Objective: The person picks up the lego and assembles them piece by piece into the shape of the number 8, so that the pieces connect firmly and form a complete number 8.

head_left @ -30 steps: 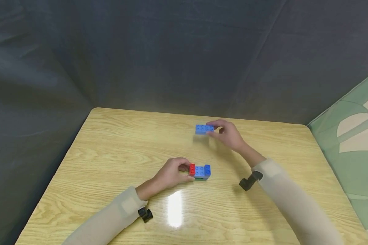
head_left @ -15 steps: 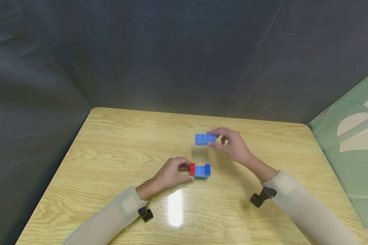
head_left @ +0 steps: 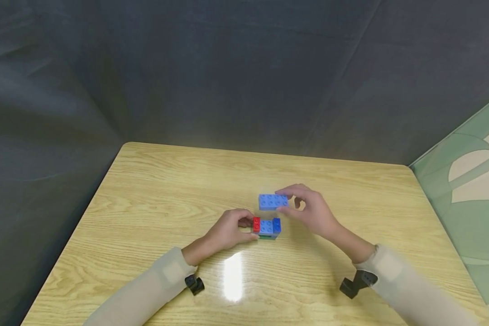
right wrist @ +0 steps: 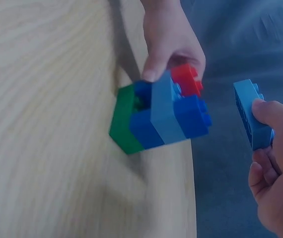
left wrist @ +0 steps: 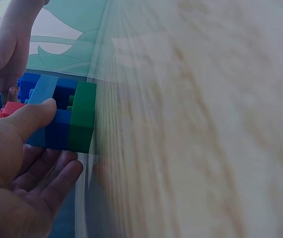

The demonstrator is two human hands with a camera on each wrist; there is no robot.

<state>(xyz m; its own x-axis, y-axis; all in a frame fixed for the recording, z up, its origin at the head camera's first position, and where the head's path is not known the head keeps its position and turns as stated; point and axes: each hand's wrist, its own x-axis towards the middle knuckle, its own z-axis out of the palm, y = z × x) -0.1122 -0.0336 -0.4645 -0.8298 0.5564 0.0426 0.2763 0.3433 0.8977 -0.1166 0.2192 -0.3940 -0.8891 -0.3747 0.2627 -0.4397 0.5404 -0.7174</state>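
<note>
Two hands (head_left: pixel 228 232) (head_left: pixel 311 212) grip unlabelled bricks: stack (head_left: pixel 266 227), light-blue brick (head_left: pixel 272 202).

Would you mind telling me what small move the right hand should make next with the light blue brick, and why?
Probably bring the light blue brick a little nearer and lower it onto the brick stack. The right hand pinches the brick in the air just behind the stack, not yet touching it, while the left hand holds the stack on the table at its red end, whose studs lie bare.
</note>
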